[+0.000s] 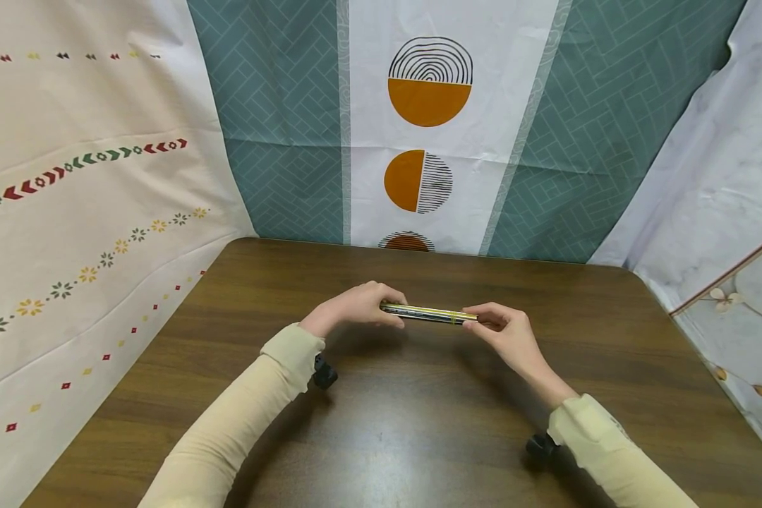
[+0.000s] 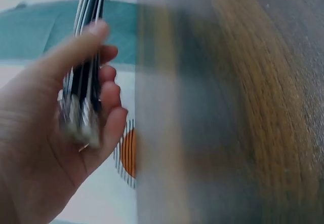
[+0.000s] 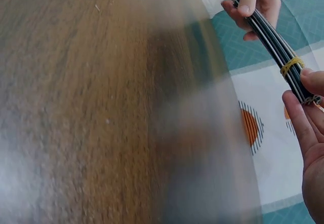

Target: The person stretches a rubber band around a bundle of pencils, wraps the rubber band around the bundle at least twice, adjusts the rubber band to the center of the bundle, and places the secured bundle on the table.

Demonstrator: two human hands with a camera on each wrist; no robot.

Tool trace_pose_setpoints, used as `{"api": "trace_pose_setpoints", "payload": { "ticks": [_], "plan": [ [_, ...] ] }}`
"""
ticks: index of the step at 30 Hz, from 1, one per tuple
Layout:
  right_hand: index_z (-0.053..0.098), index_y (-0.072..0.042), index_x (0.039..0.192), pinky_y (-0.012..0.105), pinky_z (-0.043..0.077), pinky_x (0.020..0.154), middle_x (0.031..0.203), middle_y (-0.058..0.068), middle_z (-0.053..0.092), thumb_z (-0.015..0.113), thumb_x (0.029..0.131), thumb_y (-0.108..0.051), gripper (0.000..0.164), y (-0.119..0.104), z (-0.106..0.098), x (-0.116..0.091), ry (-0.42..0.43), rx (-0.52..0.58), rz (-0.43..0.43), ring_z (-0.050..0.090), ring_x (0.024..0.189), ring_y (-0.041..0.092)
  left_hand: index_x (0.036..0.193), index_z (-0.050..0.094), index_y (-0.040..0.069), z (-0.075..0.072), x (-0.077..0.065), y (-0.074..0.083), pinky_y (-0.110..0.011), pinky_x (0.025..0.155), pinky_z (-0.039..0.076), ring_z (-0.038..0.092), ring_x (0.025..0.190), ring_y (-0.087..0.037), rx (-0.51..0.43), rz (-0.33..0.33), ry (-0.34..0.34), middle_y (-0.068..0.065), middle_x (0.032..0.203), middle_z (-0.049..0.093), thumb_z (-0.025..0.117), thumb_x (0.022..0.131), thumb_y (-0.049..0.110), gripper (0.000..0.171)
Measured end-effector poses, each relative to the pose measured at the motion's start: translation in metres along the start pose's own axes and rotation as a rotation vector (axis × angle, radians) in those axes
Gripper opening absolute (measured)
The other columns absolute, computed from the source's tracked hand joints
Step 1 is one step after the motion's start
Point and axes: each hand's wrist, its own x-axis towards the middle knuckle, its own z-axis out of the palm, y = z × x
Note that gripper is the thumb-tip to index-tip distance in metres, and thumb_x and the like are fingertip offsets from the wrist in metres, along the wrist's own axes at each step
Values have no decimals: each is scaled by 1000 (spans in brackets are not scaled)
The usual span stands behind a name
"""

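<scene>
Both hands hold a bundle of thin dark and silvery rods (image 1: 428,313) above the table, lying nearly level in the head view. A yellow rubber band (image 3: 292,67) is wound around it near its right end. My left hand (image 1: 363,305) grips the left end, thumb on one side and fingers on the other. At the opposite end, my right hand (image 1: 506,331) pinches the rods between thumb and fingers, close beside the band. Small silvery tips (image 2: 81,120) stick out within the left palm, blurred in the left wrist view.
Beneath the hands lies a brown wood-grain table (image 1: 381,409). A teal and white patterned cloth (image 1: 292,141) hangs behind its far edge. Patterned white cloths (image 1: 89,212) hang along both sides. Dark wrist cameras (image 1: 324,372) sit under the cuffs.
</scene>
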Motion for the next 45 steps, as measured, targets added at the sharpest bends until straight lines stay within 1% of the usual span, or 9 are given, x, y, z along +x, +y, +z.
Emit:
{"api": "trace_pose_setpoints", "payload": {
  "ticks": [4, 7, 10, 16, 19, 23, 28, 33, 45],
  "plan": [
    [73, -7, 113, 19, 56, 72, 101, 17, 74, 77, 86, -14, 28, -7, -4, -3, 11, 0, 0, 75, 83, 17, 119, 71, 15, -1, -5, -7, -37, 59, 55, 55, 54, -14, -236, -53, -8, -20, 87, 64, 64, 97, 32, 28],
    [72, -5, 113, 18, 55, 72, 98, 15, 75, 76, 87, -14, 28, -15, -7, -5, 9, -4, -5, 74, 80, 11, 127, 68, 20, -1, -6, -10, -46, 60, 56, 56, 55, -13, -320, -42, -2, -28, 91, 64, 60, 99, 30, 31],
    [72, -6, 114, 19, 55, 72, 95, 12, 75, 76, 87, -17, 28, -18, -9, -6, 6, -12, -1, 71, 78, 4, 130, 66, 22, 0, -5, -13, -42, 56, 52, 52, 54, -12, -321, 16, 18, -26, 92, 67, 62, 98, 27, 32],
    [72, -9, 115, 19, 54, 72, 98, 18, 74, 76, 88, -19, 29, -3, -13, -2, 9, -28, 3, 70, 77, -1, 134, 64, 23, 3, -4, -13, -24, 54, 41, 43, 54, -11, -281, 91, 58, -2, 93, 65, 68, 94, 23, 40],
    [71, -6, 116, 19, 54, 71, 98, 21, 73, 75, 88, -16, 29, 3, -15, 0, -2, -30, -1, 70, 76, 0, 135, 62, 23, 4, -4, -11, -23, 55, 39, 40, 53, -11, -270, 99, 63, -3, 87, 58, 70, 93, 23, 44],
    [71, -8, 116, 23, 55, 72, 98, 17, 74, 75, 88, -19, 30, 5, -17, -1, -17, -23, 12, 72, 78, 6, 136, 61, 24, 5, -3, -10, -23, 57, 39, 41, 55, -11, -287, 95, 63, -2, 108, 67, 71, 92, 20, 45],
    [72, -11, 115, 23, 54, 70, 92, 3, 74, 77, 87, -23, 31, 2, -18, -4, -27, -12, 19, 72, 76, 12, 136, 62, 23, 7, -4, -8, -26, 64, 46, 54, 63, -26, -320, 103, 72, -4, 126, 68, 70, 92, 18, 45],
    [72, -11, 116, 21, 55, 72, 102, 5, 74, 77, 86, -20, 31, 5, -16, -3, -46, -30, 15, 72, 80, 11, 134, 64, 21, 10, -3, -8, -30, 84, 56, 70, 89, -35, -374, 93, 81, -5, 133, 66, 70, 92, 18, 42],
    [74, -12, 110, 17, 54, 75, 107, 13, 74, 80, 84, -23, 30, 7, -10, 3, -36, -28, -54, 67, 84, 2, 131, 66, 17, 16, 0, -7, -36, 84, 56, 69, 93, -39, -434, 69, 96, -13, 120, 71, 70, 92, 16, 40]
  ]
}}
